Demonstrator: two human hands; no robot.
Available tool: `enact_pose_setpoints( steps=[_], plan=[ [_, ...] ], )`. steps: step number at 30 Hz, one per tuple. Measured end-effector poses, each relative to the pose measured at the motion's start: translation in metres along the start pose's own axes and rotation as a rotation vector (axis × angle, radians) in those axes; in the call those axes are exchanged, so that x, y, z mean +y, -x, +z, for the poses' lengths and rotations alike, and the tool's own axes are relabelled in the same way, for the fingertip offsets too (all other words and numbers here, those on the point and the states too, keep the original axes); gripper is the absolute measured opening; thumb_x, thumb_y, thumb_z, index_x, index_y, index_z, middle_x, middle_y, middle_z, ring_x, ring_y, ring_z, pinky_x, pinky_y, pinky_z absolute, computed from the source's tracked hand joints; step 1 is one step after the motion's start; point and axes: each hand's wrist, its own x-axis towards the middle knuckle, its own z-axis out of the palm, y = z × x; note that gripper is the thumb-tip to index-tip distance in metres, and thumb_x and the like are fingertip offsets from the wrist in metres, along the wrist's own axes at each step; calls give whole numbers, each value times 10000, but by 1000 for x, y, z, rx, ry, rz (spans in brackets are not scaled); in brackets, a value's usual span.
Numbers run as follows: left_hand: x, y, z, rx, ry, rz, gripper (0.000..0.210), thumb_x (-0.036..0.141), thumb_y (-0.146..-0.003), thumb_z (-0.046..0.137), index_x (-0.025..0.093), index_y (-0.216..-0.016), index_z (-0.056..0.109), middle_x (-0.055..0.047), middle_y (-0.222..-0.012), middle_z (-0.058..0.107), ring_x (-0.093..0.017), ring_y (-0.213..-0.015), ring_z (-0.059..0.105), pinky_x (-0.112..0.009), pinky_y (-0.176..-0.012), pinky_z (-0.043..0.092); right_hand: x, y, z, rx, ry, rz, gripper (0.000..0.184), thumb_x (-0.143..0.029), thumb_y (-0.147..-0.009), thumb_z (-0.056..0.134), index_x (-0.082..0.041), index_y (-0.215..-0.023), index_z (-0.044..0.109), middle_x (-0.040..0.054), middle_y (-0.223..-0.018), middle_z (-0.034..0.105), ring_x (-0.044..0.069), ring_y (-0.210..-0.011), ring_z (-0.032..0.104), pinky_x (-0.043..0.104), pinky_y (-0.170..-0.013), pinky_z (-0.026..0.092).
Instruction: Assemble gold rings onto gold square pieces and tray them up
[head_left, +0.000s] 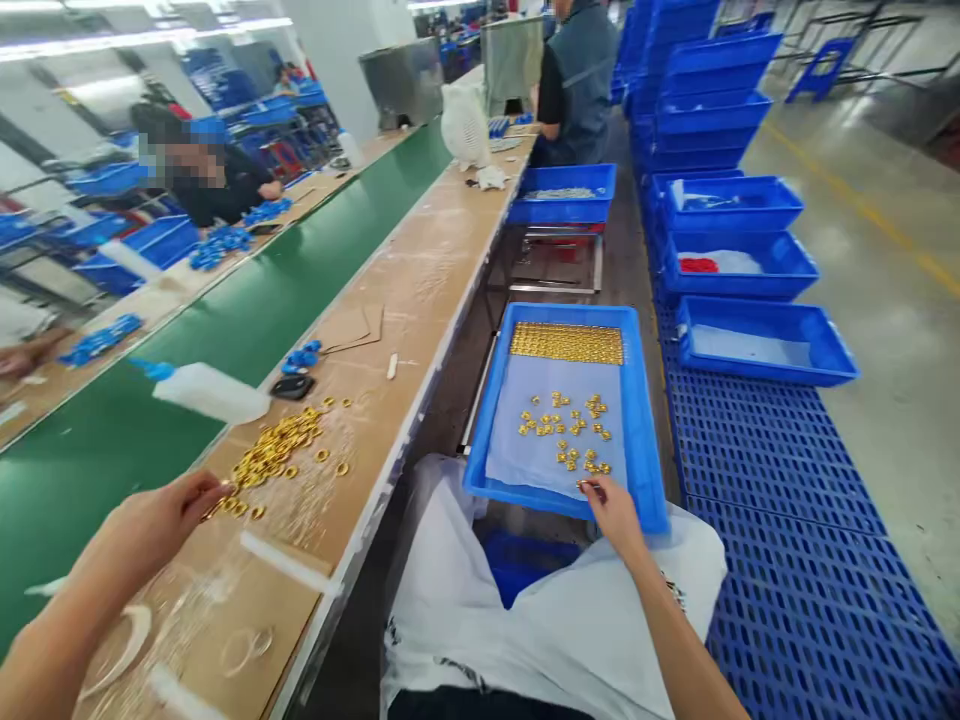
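Note:
On the bench, my left hand (176, 515) is at the near edge of a pile of gold rings (274, 450). Its thumb and fingertips are pinched on what looks like a gold ring. Over the near end of a blue tray (651, 440), my right hand (613, 510) pinches a small gold piece (583, 485). Loose gold pieces (555, 425) lie scattered on the tray's white liner. Tight rows of gold pieces (566, 343) fill the tray's far end.
A white bottle (210, 392) with a blue tip lies beside a black object (292, 387) and blue parts (302, 357). A green conveyor (315, 250) runs along the bench. Stacked blue bins (765, 340) stand on the right. Other people sit across the conveyor and farther along.

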Motion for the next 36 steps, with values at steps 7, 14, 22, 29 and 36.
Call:
enact_pose_setpoints(
  steps=[7,14,22,29,36],
  plan=[
    [208,-114,60,-91,-35,310,270,391,-938,459,221,-804,621,-15,-715,700,-213,-699,655,-278,-667,445,-12,1,31,-140,99,42,183,-174,-923,550,-209,-829,703,72,-854,799,241,-787,747,301,-698,489],
    [321,-201,205,-312,-174,427,215,330,-993,600,150,-1083,677,-82,-1055,723,-211,-951,698,-385,-847,573,-4,17,35,-193,129,19,209,-154,-979,515,-219,-868,680,41,-858,800,219,-800,765,256,-665,448],
    [322,-256,276,-410,-182,526,346,358,-975,641,161,-1259,626,-105,-1247,665,-239,-1057,679,-455,-896,596,14,39,38,-191,14,-21,445,-457,-1081,322,-245,-849,637,44,-768,759,198,-634,739,244,-562,466],
    [316,-284,296,-428,-82,563,290,347,-978,637,157,-1196,653,-95,-1215,679,-237,-1071,673,-465,-924,580,23,37,31,-256,-138,105,613,-693,-1008,310,-242,-815,677,55,-712,745,203,-599,714,255,-577,519],
    [311,-264,296,-366,90,474,173,112,-945,551,192,-1029,680,-98,-1074,668,-244,-1069,639,-377,-975,509,-5,-107,-14,-222,69,-67,519,-598,-1013,384,-216,-855,696,65,-718,743,212,-607,695,279,-585,532]
  ],
)
